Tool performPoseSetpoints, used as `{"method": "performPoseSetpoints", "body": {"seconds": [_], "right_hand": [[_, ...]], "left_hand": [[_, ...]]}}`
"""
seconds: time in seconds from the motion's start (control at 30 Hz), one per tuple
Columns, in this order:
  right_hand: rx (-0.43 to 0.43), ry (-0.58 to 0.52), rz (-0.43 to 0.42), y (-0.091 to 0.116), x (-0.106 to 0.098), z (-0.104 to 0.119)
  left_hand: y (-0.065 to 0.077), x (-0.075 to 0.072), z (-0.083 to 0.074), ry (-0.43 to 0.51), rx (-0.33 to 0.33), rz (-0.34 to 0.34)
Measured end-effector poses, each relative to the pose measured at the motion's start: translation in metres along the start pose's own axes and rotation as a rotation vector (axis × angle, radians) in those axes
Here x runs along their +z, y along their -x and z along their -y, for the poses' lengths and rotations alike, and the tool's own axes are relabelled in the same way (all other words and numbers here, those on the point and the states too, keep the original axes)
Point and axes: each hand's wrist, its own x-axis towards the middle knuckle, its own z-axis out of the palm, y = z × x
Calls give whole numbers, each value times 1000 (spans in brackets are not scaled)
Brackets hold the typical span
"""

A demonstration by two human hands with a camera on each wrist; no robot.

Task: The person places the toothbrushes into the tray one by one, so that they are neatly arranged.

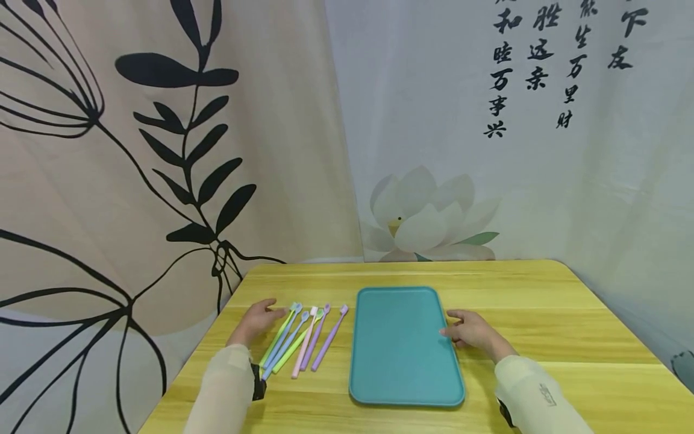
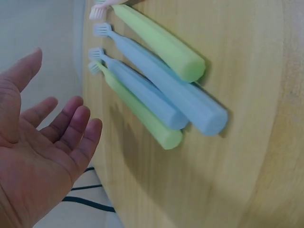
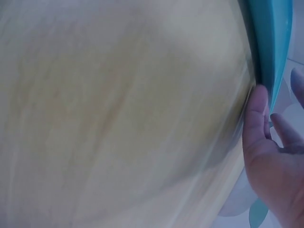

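Several toothbrushes in green, blue, pink and purple lie fanned out on the left of the table. My left hand [image 1: 260, 319] is just left of their heads, its fingers loosely bent around nothing. In the left wrist view that hand [image 2: 52, 147] is palm up, beside a green toothbrush [image 2: 137, 107] and a blue toothbrush [image 2: 166, 78]. A teal rectangular tray [image 1: 403, 349] lies flat in the middle. My right hand [image 1: 474, 331] is at its right side, fingertips right at the rim. The right wrist view shows fingers [image 3: 256, 114] against the tray's edge [image 3: 273, 42].
The wooden table [image 1: 542, 325] spreads to the right of the tray. Behind it hangs a printed curtain [image 1: 293, 150] with black plants, a lotus and lettering. A purple toothbrush [image 1: 331, 337] lies closest to the tray, with a strip of table between them.
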Motion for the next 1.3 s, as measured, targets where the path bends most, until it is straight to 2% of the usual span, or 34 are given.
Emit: {"method": "performPoseSetpoints", "body": {"seconds": [0.27,0.47,0.9,1.3], "right_hand": [[5,-78,15,1,0,-5],[9,-146,33,0,-1,-10],[18,-158,6,-3,2,-13],[38,-156,-2,-5,6,-13]], "left_hand": [[3,5,7,52,-22,7],[0,7,16,70,-47,-6],[3,13,24,137,-52,-23],[-4,14,37,164,-56,-52]]}}
